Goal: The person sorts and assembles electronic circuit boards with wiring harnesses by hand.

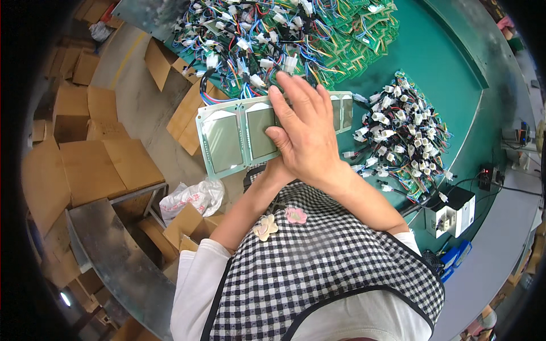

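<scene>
Checked apron (335, 250) foremost, a display board (259, 131) is being held before the worktop (429, 51): right hand (307, 128), fingers slightly apart, apparently steadying its face; left hand (280, 169), fingers hidden, likely supporting behind.

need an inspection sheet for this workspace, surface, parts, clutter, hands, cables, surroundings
Surface: green workbench top, seen at upper right.
Job's things: long circuit-board panel with grey display windows, in front of the apron.
Clutter: large heap of wired green circuit boards beyond the panel; smaller wired-board heap to its right.
Hands: right hand across the panel; left hand mostly hidden, grip unclear.
Cables: black cable at right; coloured wires and white connectors in the heaps.
Surroundings: cardboard boxes, white plastic bag at left.
</scene>
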`<action>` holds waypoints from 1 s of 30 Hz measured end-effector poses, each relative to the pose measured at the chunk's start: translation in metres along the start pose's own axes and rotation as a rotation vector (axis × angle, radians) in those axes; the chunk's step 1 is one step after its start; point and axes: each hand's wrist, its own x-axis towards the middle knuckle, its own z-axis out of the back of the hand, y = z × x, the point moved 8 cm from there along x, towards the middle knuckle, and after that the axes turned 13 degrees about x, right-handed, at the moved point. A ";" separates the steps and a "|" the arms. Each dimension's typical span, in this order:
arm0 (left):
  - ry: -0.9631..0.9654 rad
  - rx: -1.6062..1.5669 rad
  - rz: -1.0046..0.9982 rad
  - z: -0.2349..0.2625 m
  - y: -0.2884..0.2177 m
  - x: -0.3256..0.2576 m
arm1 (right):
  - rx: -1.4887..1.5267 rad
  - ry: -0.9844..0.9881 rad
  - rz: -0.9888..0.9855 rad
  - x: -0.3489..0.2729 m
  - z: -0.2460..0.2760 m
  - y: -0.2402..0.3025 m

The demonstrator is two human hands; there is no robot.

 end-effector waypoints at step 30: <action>0.178 -0.274 0.112 -0.020 0.025 -0.018 | 0.194 -0.066 0.078 0.005 0.013 0.002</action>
